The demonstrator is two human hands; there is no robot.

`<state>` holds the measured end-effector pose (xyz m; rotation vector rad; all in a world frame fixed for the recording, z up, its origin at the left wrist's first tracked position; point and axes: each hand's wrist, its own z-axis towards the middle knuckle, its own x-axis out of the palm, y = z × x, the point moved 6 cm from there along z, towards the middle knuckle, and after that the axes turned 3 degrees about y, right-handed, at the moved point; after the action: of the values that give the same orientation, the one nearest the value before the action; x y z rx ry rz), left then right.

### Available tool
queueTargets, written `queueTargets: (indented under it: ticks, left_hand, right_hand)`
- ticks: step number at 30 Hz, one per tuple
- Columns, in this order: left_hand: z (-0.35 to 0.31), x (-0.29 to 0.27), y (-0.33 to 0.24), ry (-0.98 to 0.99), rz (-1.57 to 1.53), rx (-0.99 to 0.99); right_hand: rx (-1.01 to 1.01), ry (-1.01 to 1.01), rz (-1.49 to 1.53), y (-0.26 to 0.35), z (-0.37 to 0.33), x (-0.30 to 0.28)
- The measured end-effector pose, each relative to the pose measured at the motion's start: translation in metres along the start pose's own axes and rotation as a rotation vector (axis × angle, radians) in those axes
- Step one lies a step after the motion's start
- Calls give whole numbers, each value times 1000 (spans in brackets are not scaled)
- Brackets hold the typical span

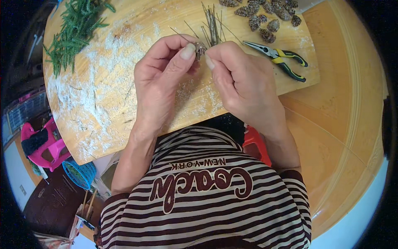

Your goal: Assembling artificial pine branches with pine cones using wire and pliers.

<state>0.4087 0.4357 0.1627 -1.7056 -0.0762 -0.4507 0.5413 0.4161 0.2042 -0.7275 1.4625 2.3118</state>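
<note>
A small brown pinecone (pixel 200 50) sits between the thumb and fingers of my left hand (pixel 163 74). A thin dark wire (pixel 180 34) sticks out past that hand toward the upper left. Just right of the pinecone, my right hand (pixel 244 74) is closed, thumb pressed against the curled forefinger; what it pinches, if anything, is hidden. Behind the hands lies a loose bundle of thin brown wires (pixel 212 27). Pliers (pixel 275 56) with yellow and black handles rest right of my right hand, jaws pointing left.
Several pinecones (pixel 273 25) lie at the far right of the wooden board (pixel 120 124). Green artificial fir sprigs (pixel 76 31) are heaped at the far left. White flakes (pixel 99 83) are scattered over the board. A pink stool (pixel 49 151) and a blue basket (pixel 79 173) stand below, at left.
</note>
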Motion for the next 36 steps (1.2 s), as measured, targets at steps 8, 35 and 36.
queueTargets:
  ticks: [8,35,36]
  left_hand:
    - [1,1,7,35,-187,-30]
    - [-2,-7,15,166,-4,-116]
    - [-3,-5,13,167,-5,-117]
  right_hand:
    - [58,20,26,-5,-3,-2]
    - [3,280,-146,3,-3,-14]
    - [20,334,-177,2,-2,-14]
